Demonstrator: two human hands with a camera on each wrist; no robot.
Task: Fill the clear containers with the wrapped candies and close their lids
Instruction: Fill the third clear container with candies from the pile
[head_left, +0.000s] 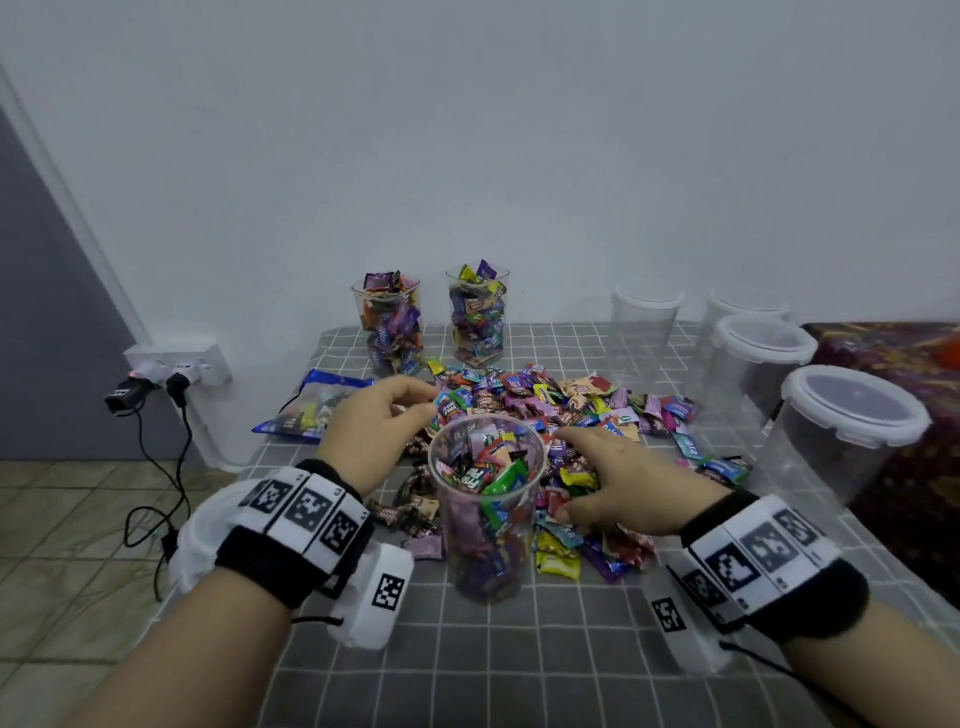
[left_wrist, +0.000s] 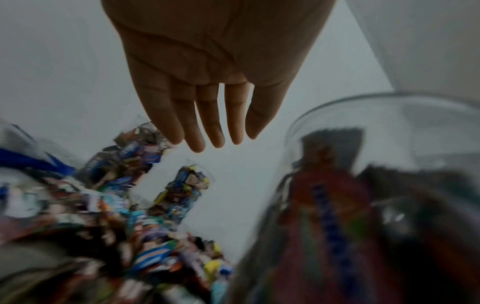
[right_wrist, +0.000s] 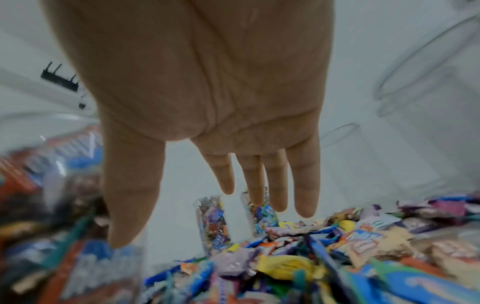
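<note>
An open clear container (head_left: 485, 499), partly filled with wrapped candies, stands at the middle of the table. My left hand (head_left: 400, 410) hovers just left of its rim, over the candy pile (head_left: 566, 400). Its fingers (left_wrist: 207, 127) are straight and hold nothing. My right hand (head_left: 597, 457) lies spread over the candies to the right of the container, palm down and empty, fingers (right_wrist: 254, 181) extended. Two candy-filled containers (head_left: 389, 322) (head_left: 478, 317) without lids stand at the back. The near container (left_wrist: 363, 185) looks blurred in the left wrist view.
Several empty containers with white clip lids (head_left: 852, 431) (head_left: 758, 364) (head_left: 644, 332) stand along the right. A blue candy bag (head_left: 311, 405) lies at the left. The grey checked tablecloth (head_left: 519, 649) covers the table. A socket with plugs (head_left: 176, 364) is on the left wall.
</note>
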